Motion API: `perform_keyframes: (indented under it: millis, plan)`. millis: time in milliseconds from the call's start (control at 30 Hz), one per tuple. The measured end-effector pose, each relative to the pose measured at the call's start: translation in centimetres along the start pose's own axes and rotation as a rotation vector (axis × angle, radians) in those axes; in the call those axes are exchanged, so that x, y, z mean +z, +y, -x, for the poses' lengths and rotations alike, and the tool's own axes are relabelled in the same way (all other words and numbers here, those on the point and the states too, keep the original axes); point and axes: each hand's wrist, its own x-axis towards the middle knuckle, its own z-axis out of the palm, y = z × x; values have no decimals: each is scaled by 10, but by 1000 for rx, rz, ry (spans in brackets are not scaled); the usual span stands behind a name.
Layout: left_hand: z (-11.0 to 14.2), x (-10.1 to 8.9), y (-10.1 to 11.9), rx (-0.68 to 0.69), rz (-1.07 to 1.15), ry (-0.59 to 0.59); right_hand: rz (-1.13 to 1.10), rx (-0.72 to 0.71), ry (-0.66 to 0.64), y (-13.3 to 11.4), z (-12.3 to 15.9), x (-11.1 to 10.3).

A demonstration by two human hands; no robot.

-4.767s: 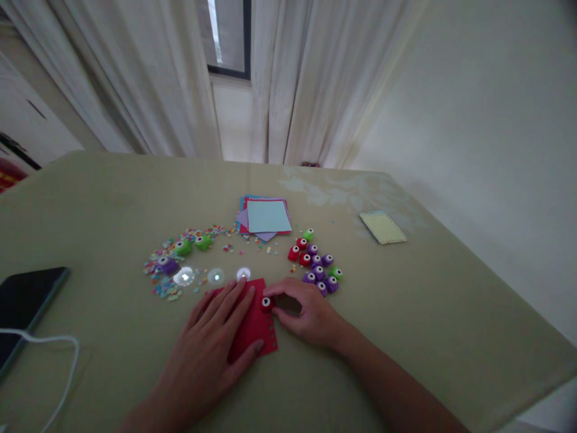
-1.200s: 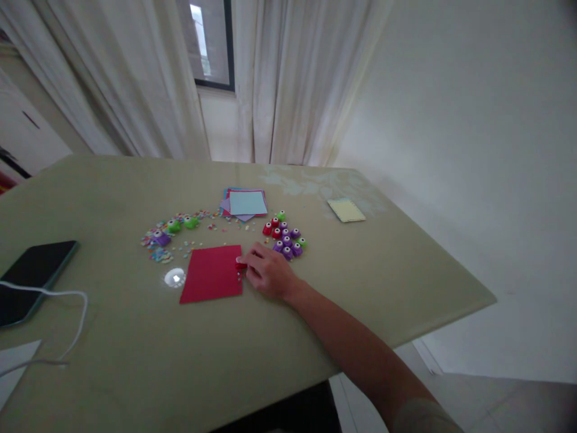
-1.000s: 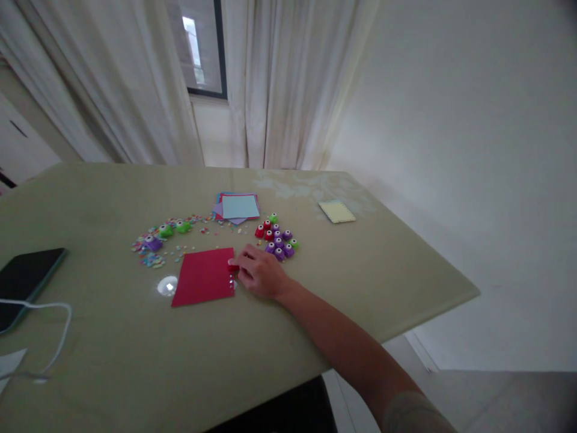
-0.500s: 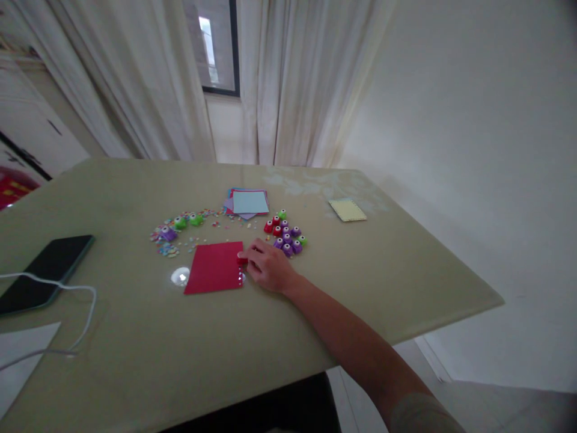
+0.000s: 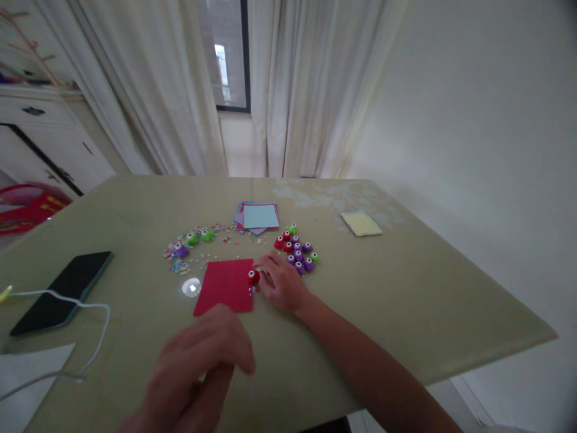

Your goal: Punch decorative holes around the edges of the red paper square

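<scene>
A red square of paper point(image 5: 225, 285) lies on the table, with a row of small punched holes down its right edge. On that edge sits a red craft hole punch point(image 5: 253, 277) with an eye-like button. My right hand point(image 5: 283, 281) is just right of this punch, fingers bent and slightly apart, with nothing visible in them. Whether a fingertip touches the punch is hard to see. Low in front, nearer the camera, my left hand point(image 5: 202, 361) hovers with loosely curled fingers, slightly blurred and holding nothing visible. Several purple, red and green punches point(image 5: 298, 255) stand beyond my right hand.
Paper confetti point(image 5: 180, 267) and a few punches point(image 5: 192, 239) lie at left. Behind is a stack of coloured paper point(image 5: 260, 216); a yellow paper square point(image 5: 361, 224) lies at right. A phone point(image 5: 63, 291), white cable point(image 5: 101, 307) and white sheet point(image 5: 31, 379) are at far left.
My left hand has come into view at the bottom. My right hand has let go of the red punch, which stays on the paper's edge. The camera view has tilted upward and shifted left.
</scene>
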Motion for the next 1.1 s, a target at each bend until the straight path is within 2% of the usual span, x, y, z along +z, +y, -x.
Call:
perform_keyframes:
  millis: [67,167,267,367,467,567,733,933,1100]
  plan:
    - [-33,9,-25,-85,36,-73,37,-30,0,0,-1,-1]
    - [-58,22,-71,-157,-222,-194,119,-89,-71,0,-1,-1]
    - [-51,34,-109,-157,-292,-245,178,-99,-119,1,1,-1]
    - [-30,44,-127,-130,-341,-284,211,-53,-97,1,3,-2]
    - [-16,50,-132,-109,-351,-236,246,-24,-59,2,2,-3]
    - [-11,48,-133,-59,-349,-226,298,6,-41,1,1,-4]
    - [-10,39,-133,-50,-323,-252,502,115,123,3,0,-3]
    - [-10,38,-132,-137,-379,-226,484,82,77,5,1,-1]
    - [-10,40,-136,-89,-348,-251,413,6,132,0,2,6]
